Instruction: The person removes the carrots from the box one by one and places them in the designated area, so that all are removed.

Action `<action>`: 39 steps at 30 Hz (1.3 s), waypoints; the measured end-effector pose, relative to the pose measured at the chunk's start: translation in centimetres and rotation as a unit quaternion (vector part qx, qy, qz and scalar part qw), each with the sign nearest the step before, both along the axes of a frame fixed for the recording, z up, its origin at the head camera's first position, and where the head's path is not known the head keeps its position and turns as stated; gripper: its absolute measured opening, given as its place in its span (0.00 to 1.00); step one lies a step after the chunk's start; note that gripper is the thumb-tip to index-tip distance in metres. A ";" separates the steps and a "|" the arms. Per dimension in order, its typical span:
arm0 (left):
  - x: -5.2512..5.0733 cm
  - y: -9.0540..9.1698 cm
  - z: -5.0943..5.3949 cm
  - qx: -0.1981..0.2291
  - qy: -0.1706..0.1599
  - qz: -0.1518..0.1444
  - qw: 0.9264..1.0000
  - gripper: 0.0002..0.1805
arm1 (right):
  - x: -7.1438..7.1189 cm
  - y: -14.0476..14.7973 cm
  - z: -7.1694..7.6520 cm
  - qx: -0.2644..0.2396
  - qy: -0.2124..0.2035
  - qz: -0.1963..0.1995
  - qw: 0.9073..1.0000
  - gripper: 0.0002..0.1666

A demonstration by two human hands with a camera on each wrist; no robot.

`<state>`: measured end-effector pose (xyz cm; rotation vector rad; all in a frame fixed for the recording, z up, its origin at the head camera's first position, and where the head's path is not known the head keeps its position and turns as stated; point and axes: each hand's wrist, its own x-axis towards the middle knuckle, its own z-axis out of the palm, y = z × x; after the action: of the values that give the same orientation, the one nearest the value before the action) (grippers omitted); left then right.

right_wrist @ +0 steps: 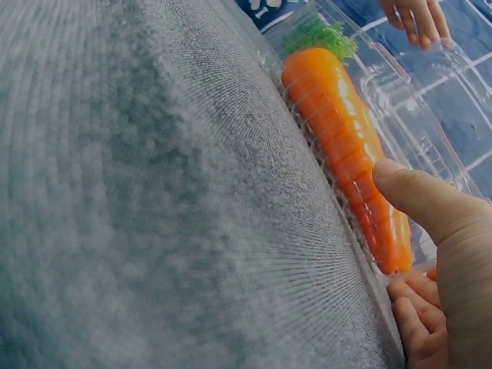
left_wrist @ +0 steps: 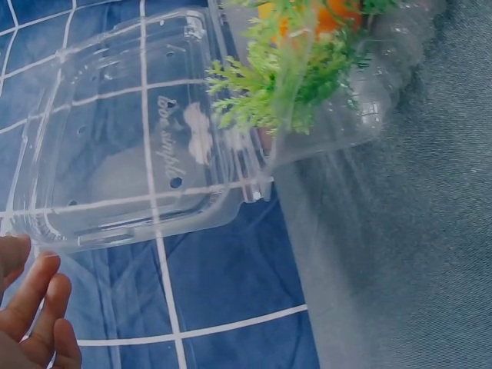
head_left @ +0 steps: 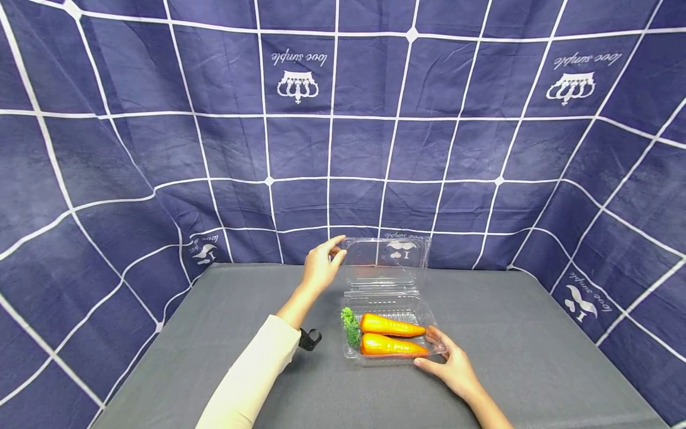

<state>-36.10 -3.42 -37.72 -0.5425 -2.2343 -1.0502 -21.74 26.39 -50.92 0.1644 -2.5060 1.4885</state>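
Note:
A clear plastic clamshell box (head_left: 386, 360) stands on the table with its lid (head_left: 386, 262) raised at the back. Two orange carrots (head_left: 393, 344) lie side by side in its base, their green leafy tops (head_left: 351, 328) at the left end. At the lid's upper left corner is my left hand (head_left: 321, 265), thumb and forefinger at the edge; the left wrist view has these fingers (left_wrist: 34, 307) at the lid's corner. My right hand (head_left: 452, 366) grips the base's front right corner, thumb in front and fingers at the right side. Part of those fingers is hidden.
A grey cloth (head_left: 509, 333) covers the table. Behind and along both sides hangs a dark blue curtain (head_left: 364, 149) with white grid lines. A black strap (head_left: 309, 339) shows beside the left forearm.

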 end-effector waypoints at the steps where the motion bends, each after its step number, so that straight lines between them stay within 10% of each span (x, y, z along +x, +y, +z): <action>1: 0.0 0.0 -0.1 0.000 -0.001 0.000 1.000 0.20 | 0.0 0.0 0.0 -0.001 0.003 0.000 1.000 0.47; 25: -0.3 -0.1 -5.5 0.027 -0.092 -0.016 0.995 0.23 | -0.1 0.1 -0.1 0.015 0.004 -0.002 1.000 0.49; 39: -0.5 -0.2 -7.7 0.095 -0.170 -0.027 0.980 0.25 | -0.1 0.0 -0.2 0.001 0.014 0.003 1.000 0.48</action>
<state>-36.62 -3.58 -45.38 -0.3619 -2.3815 -1.4602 -21.86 26.38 -51.07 0.1925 -2.4874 1.4748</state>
